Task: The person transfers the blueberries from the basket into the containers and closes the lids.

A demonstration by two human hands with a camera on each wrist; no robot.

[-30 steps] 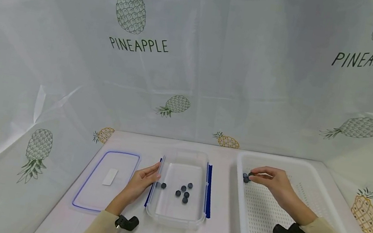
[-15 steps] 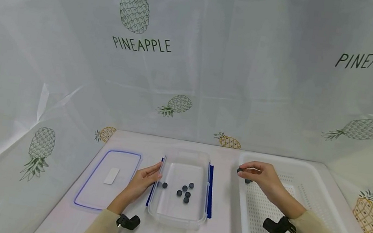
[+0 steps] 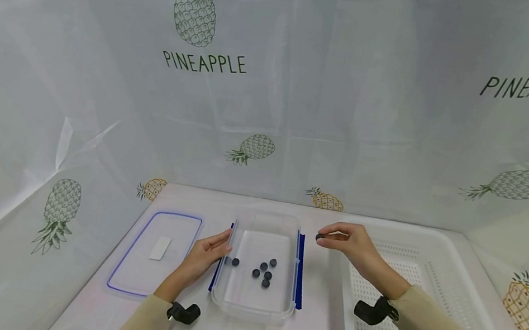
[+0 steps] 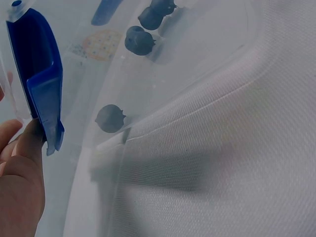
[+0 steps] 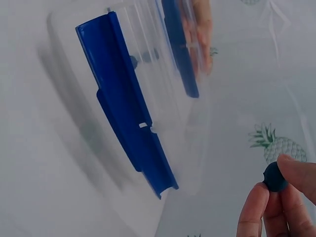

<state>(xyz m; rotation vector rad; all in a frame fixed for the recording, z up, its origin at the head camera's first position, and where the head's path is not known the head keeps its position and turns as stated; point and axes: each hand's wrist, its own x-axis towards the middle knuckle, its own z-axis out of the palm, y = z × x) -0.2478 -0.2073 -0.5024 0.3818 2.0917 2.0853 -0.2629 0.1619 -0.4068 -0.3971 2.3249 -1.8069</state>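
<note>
My right hand point(image 3: 351, 244) pinches a dark blueberry point(image 3: 320, 236) between thumb and fingertips, in the air between the white tray and the clear container. In the right wrist view, the held blueberry point(image 5: 275, 177) shows a small crown. My left hand point(image 3: 203, 255) grips the left wall of the clear plastic container point(image 3: 251, 314), next to its blue latch point(image 4: 42, 74). Several loose blueberries point(image 3: 264, 266) lie on the container floor, one of them near its left wall. A second blue latch point(image 3: 300, 271) hangs down on the container's right side.
A clear lid point(image 3: 178, 237) with a blue seal lies left of the container. On the right stands a white perforated tray point(image 3: 376, 327); my right hand and forearm cover part of it. A pineapple-print sheet point(image 3: 274, 93) rises behind the table.
My right hand has lifted the blueberry from the tray's far left corner and carried it left past the tray rim. The left hand stays on the container.
</note>
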